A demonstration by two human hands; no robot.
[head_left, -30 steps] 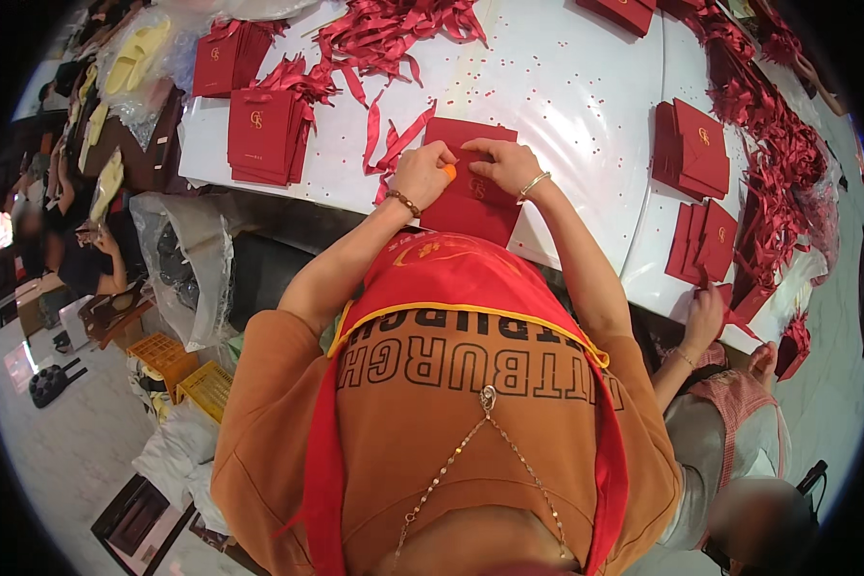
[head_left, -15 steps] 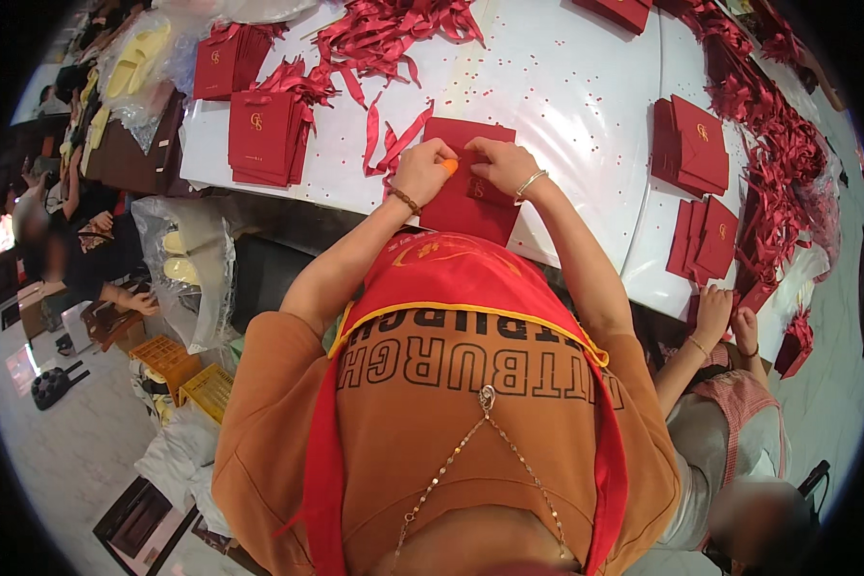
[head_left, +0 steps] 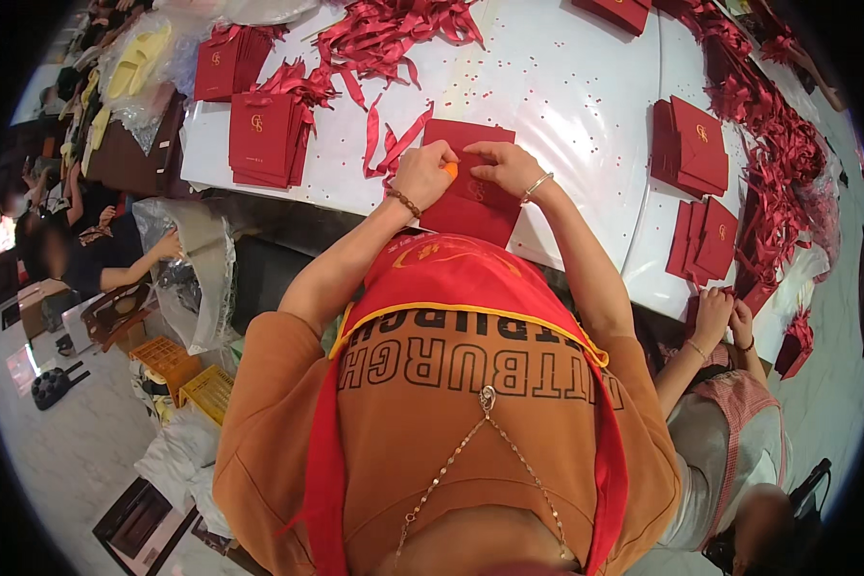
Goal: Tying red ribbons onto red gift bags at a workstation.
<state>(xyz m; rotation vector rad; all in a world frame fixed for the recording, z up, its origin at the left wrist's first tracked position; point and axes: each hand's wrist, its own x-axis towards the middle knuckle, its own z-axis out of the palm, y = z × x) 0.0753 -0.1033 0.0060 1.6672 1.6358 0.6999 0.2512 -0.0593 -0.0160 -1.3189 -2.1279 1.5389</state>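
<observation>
Over a red bag [head_left: 470, 204] on the white bench [head_left: 571, 163], the left hand [head_left: 425, 175] and right hand [head_left: 509, 171] curl inward, each grip's closeness and hold too hidden to tell.

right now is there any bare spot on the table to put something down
Widest: the white table between the middle red bag and the right bag stacks, though it's speckled red. A narrow strip lies between the near left bag stack and trailing ribbon. Crowded: far left, at the ribbon pile, and right edge, at the ribbon heap.
</observation>
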